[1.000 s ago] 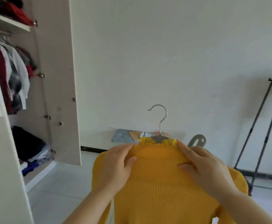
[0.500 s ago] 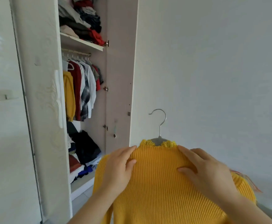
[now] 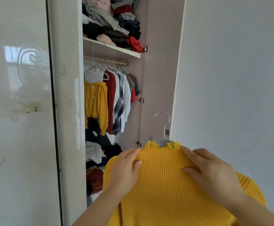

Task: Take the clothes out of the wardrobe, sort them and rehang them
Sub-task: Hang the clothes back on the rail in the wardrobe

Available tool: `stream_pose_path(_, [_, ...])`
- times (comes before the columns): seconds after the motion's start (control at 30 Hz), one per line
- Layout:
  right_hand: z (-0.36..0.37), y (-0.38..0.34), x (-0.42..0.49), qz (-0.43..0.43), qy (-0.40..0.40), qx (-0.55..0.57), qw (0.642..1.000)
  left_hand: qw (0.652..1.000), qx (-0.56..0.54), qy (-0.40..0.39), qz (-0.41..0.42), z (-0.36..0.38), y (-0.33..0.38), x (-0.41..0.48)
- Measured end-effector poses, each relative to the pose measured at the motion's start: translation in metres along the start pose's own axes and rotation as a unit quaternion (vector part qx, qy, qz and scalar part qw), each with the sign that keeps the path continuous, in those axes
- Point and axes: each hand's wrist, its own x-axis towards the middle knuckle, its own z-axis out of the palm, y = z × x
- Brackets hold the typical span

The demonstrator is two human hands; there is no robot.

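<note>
sweater (image 3: pixel 165 185) on hanger (image 3: pixel 163 142), near centre, right of open wardrobe (image 3: pixel 66 128). left hand (image 3: pixel 125 170) and right hand (image 3: pixel 214 172) each pinch a shoulder, thumb against fingers. judged light, soft, stretchy; best taken at the stiff hanger beneath the knit.

Hands: two, left hand (image 3: pixel 125 167) and right hand (image 3: pixel 211 170).
Yellow sweater (image 3: pixel 165 193): one, on one hanger (image 3: pixel 164 126).
Wardrobe (image 3: pixel 66 111): one shelf (image 3: pixel 111 46), one rail (image 3: pixel 107 60), three door hinges (image 3: pixel 142 100).
Hanging garments (image 3: pixel 110 98) on the rail: at least six; overlap prevents an exact count.
Loose clothing heaps: two, upper heap (image 3: pixel 110 22) on the shelf, lower heap (image 3: pixel 97 154) at the wardrobe's bottom edge.
</note>
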Motion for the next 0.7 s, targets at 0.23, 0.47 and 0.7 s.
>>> stream_pose_path(0.23, [0.113,0.021,0.135,-0.013,-0.044,-0.009,0.999,0.999,0.02,0.021,-0.018,0.047,-0.095,0.121])
stream_pose_path(0.47, [0.218,0.035,0.276,-0.069,-0.007,0.03,0.997,0.996,0.042,0.062,-0.043,0.07,-0.184,0.242])
stream_pose_path(0.7, [0.317,0.038,0.406,-0.134,0.015,0.082,0.987,0.985,0.104,0.11,-0.079,0.09,-0.269,0.344])
